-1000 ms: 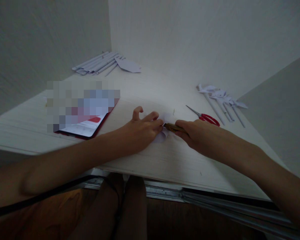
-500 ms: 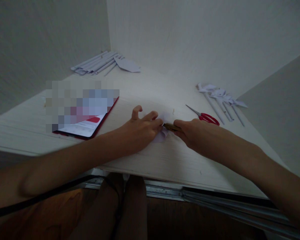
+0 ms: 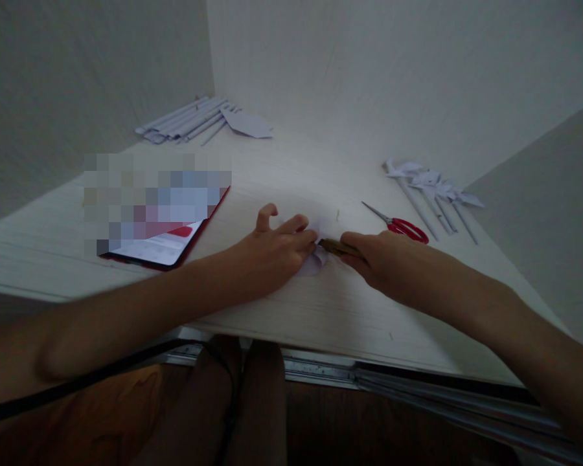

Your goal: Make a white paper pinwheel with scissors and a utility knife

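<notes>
Near the table edge (image 3: 291, 340), left hand (image 3: 282, 262) has room ahead.

Dim; table (image 3: 291, 175) palest at upper centre, soft shadow below the right hand (image 3: 391, 260), mosaic over the phone (image 3: 150, 254) at left.

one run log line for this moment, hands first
left hand: on white paper | right hand: gripping dark-tipped brown tool beside left hand | red-handled scissors: lying beyond right hand
</notes>
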Tool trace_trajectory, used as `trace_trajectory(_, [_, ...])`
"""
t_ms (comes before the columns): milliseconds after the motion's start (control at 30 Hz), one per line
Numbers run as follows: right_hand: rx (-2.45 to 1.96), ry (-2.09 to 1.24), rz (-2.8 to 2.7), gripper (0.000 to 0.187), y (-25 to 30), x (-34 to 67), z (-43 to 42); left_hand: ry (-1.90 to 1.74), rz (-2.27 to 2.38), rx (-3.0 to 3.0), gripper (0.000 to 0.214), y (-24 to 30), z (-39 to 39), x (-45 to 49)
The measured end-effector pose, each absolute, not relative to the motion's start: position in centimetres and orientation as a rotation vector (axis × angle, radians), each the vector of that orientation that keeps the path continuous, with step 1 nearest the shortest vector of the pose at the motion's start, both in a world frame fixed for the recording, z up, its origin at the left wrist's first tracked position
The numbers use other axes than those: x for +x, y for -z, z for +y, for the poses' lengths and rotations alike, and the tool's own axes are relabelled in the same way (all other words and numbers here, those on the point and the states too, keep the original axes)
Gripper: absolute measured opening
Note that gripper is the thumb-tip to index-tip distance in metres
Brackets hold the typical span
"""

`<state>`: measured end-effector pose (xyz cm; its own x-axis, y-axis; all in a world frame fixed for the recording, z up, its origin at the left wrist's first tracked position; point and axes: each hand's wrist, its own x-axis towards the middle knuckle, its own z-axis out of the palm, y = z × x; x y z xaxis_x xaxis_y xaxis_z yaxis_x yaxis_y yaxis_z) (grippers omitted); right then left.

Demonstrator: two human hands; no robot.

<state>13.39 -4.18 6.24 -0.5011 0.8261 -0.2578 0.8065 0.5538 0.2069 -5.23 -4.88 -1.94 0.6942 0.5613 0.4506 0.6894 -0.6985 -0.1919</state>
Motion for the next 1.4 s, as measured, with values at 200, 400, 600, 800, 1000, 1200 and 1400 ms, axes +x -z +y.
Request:
trace_trajectory(200, [1.377,-0.081,2.498,0.031,-6.7,13.6,-4.1,0.534,-0.976,-2.554,0.033,2.1,-4.8,-5.3])
trace_trajectory(400, [1.304,-0.406,2.531,0.030,-7.7,14.1,-2.9,0.522,-1.002,-2.580,0.034,2.1,-4.9,-5.4])
trace_trajectory(600, [0.821,-0.427,2.851,0.032,-7.6,16.1,0.7,0.525,-1.025,-2.575,0.031,2.2,-5.0,-5.3])
trace_trajectory(800, [0.690,-0.369,2.928,0.033,-6.3,15.7,1.6,0.539,-1.033,-2.579,0.033,2.2,-5.0,-5.2])
trace_trajectory(1000, [0.649,-0.354,2.931,0.031,-5.8,15.5,2.8,0.488,-1.022,-2.624,0.034,1.7,-5.2,-5.2])
trace_trajectory(1200, [0.607,-0.319,2.907,0.032,-5.8,15.2,2.8,0.487,-1.024,-2.611,0.030,1.7,-5.2,-5.2])
trace_trajectory(1400, [0.595,-0.286,2.906,0.031,-5.8,15.0,2.8,0.496,-1.027,-2.607,0.031,1.8,-5.1,-5.1])
